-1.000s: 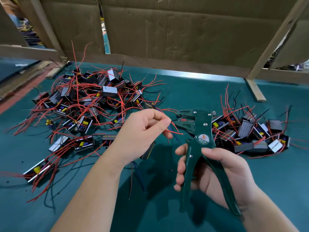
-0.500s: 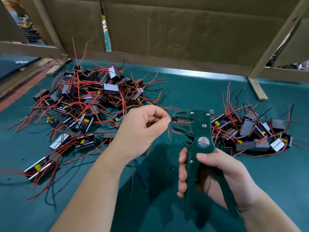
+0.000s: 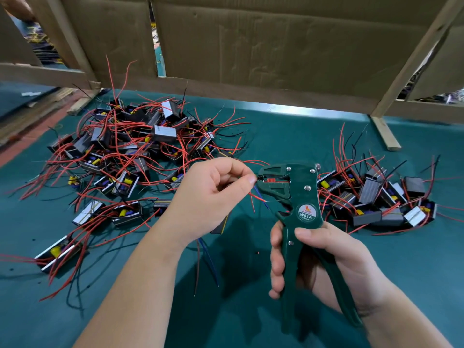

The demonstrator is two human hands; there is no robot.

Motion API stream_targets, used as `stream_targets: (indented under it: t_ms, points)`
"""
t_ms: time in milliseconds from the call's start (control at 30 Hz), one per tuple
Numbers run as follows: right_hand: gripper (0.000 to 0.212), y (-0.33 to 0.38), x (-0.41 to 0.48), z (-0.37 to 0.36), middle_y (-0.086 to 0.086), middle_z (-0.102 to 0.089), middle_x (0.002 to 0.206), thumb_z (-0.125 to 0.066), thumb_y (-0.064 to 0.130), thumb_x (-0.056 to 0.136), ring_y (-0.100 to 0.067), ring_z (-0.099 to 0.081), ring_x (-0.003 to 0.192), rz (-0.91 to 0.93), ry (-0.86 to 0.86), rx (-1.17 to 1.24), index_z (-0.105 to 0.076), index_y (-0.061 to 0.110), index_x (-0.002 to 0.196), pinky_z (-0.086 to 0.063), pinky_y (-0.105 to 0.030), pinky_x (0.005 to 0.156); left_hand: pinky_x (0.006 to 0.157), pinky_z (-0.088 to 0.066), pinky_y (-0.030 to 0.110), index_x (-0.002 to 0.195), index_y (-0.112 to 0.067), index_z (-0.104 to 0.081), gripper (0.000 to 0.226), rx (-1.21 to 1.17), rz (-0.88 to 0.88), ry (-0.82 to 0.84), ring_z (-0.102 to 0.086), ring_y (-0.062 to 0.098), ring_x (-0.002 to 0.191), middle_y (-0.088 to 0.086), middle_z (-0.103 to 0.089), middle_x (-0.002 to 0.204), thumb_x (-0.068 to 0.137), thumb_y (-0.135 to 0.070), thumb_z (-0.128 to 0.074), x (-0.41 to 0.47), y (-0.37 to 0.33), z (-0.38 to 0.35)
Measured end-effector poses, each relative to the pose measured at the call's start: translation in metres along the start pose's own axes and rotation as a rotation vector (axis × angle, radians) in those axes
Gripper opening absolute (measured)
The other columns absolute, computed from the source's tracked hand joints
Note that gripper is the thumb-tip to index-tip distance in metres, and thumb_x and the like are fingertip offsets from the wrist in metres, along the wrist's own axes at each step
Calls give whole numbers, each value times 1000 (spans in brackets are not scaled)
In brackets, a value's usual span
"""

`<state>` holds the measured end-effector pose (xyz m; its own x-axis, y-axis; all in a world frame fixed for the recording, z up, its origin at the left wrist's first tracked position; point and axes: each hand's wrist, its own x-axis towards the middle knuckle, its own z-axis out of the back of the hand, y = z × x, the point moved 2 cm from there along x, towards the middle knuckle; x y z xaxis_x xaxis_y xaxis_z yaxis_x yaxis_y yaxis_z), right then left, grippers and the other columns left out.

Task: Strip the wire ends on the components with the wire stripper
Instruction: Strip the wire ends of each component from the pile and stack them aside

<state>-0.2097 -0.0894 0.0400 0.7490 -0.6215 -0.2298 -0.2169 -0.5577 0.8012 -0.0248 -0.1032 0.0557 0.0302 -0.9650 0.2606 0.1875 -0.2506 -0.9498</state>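
Plainly the job is mid-run, with 1 component in hand and many to go. The left hand [image 3: 213, 197] pinches a thin red wire [image 3: 256, 177] between thumb tip and curled forefinger, and the wire end reaches just past those fingertips into the mouth of the green wire stripper [image 3: 298, 194]. The component [image 3: 221, 226] it belongs to hangs below that hand's palm, mostly hidden, with blue and red leads trailing down from it. The right hand [image 3: 326, 259] has its fingers wrapped round both stripper handles and its thumb laid across the near one; whether the squeeze has begun I cannot tell. A tiny red scrap [image 3: 257, 252] lies on the green mat [image 3: 276, 126] below the left fingers, probably cut insulation. Out beyond the left knuckles sprawls a large pile of components [image 3: 140, 151], and past the right fingers sits a smaller pile [image 3: 381, 197]. I judge the small one to be finished stock and the large one waiting, though the wire tips are too fine to confirm
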Motion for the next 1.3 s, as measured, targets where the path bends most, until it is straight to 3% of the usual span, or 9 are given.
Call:
stream_targets:
  t_ms: [533,700,800,900,1033,1100,1200,1300]
  points:
    - [37,-3,-1,4,-20,-57,67,-81,33,65,-31,-59,55,-16,-9,-36,-65,5,83,-52,-43,59,52,-31,10,75,-21,-58,12,68,-47,69,-39,-3,50,-18,-54,55,86,-24,-57,-2,-1,-2]
    - [31,-8,3,0,-13,-46,53,-77,33,66,-23,-43,39,1,-246,-41,-57,10,67,-42,-29,43,55,-34,17,98,-24,-50,4,64,38,38,-38,7,57,-10,-47,58,99,-21,-49,-1,8,-3]
    - [30,-7,7,-2,-10,-43,53,-71,37,64,-22,-40,38,10,-303,30,-56,12,65,-39,-27,40,56,-31,25,98,-26,-40,17,55,57,77,-35,16,60,2,-43,61,100,-10,-43,-1,10,-9]
    - [31,0,9,4,-10,-50,60,-70,38,57,-24,-51,47,100,-325,176,-62,11,70,-48,-33,45,57,-29,29,95,-27,-39,11,24,49,75,-31,24,61,5,-41,63,93,-17,-44,0,12,-7]
    - [29,10,7,18,-16,-57,70,-66,26,54,-30,-60,60,233,-359,313,-66,6,75,-58,-43,59,68,-39,25,98,-28,-44,10,3,68,12,-47,12,67,-10,-54,61,88,-28,-45,3,16,2]
    - [34,8,7,19,-18,-59,74,-68,23,52,-32,-62,64,256,-334,342,-67,4,81,-58,-46,64,66,-39,24,102,-28,-48,14,-41,67,-3,-47,11,66,-10,-59,64,89,-29,-47,3,15,1]
    - [50,3,8,15,-23,-65,89,-82,25,44,-34,-64,69,276,-246,289,-71,4,88,-57,-47,67,54,-37,17,107,-22,-54,14,-199,56,-44,-40,9,54,-7,-61,65,94,-17,-51,4,11,-6]
    - [57,0,8,8,-25,-65,105,-85,30,48,-34,-65,71,255,-136,199,-72,2,96,-55,-49,69,53,-40,13,106,-18,-60,18,-261,95,-146,-45,5,51,-8,-62,64,99,-6,-47,5,11,-10]
